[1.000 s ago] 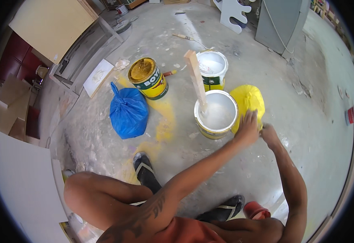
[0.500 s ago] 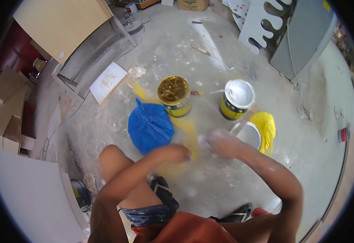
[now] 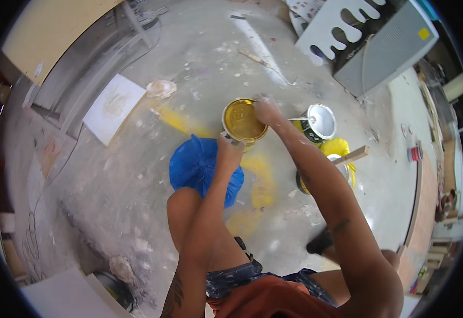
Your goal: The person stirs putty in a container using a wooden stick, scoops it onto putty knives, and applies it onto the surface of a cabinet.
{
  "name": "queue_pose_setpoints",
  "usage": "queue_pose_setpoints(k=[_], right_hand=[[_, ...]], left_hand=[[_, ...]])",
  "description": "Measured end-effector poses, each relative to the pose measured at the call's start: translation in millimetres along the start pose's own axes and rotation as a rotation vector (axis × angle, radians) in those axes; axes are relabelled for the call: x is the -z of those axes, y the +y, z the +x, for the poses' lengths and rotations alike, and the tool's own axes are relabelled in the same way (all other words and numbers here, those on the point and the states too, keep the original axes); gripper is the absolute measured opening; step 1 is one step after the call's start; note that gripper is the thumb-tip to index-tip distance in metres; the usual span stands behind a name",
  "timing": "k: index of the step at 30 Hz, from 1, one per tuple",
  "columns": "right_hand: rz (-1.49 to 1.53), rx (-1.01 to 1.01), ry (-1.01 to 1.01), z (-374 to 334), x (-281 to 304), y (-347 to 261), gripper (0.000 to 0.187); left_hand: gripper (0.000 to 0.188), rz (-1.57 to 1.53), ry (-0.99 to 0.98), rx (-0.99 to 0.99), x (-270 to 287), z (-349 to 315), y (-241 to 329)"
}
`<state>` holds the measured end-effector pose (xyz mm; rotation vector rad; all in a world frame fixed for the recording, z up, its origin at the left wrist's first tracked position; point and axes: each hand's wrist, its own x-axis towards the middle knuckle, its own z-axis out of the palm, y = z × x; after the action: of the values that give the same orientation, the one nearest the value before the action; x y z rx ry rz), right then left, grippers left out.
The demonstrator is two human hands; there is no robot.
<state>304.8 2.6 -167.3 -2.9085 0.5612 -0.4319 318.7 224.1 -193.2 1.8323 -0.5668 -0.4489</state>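
Both my hands are at a metal paint can with a round gold top [image 3: 243,120] standing on the floor in front of me. My left hand [image 3: 230,148] is closed on its near rim, beside a blue plastic bag [image 3: 192,163]. On the far right side of the rim, my right hand [image 3: 268,109] has its fingers bent over the edge, partly hidden. Right of it stands an open can of white paint [image 3: 324,123] with a pale stick in it. A can nearer me, partly behind my right forearm, has a yellow bag [image 3: 335,147] and a wooden stick [image 3: 352,155].
A white board [image 3: 113,108] lies at the left, near a wooden table [image 3: 56,34]. Farther out lies a brush [image 3: 254,58] on the paint-stained floor. A grey metal cabinet [image 3: 382,50] stands at the far right, with a small red tin [image 3: 415,154] nearer.
My hands have moved forward from the floor area before me onto the gold-topped can. The view has shifted, and my right foot is blurred by motion.
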Motion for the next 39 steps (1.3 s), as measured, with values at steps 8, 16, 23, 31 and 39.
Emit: queue_pose_setpoints(k=[8, 16, 23, 31, 39], right_hand=[[0.053, -0.237, 0.040, -1, -15, 9, 0.021], [0.440, -0.018, 0.395, -57, 49, -67, 0.024], [0.215, 0.206, -1.197, -270, 207, 65, 0.031], [0.531, -0.829, -0.469, -253, 287, 219, 0.028], [0.687, -0.585, -0.586, -209, 155, 319, 0.065]], left_hand=[[0.048, -0.370, -0.069, 0.121, -21, 14, -23], [0.054, -0.578, 0.102, 0.407, 0, -2, -12], [0.040, -0.696, -0.446, 0.661, -94, -59, 30], [0.036, 0.177, -0.703, -0.203, -146, -45, 37], [0.047, 0.178, -0.763, -0.186, -172, -101, 154]])
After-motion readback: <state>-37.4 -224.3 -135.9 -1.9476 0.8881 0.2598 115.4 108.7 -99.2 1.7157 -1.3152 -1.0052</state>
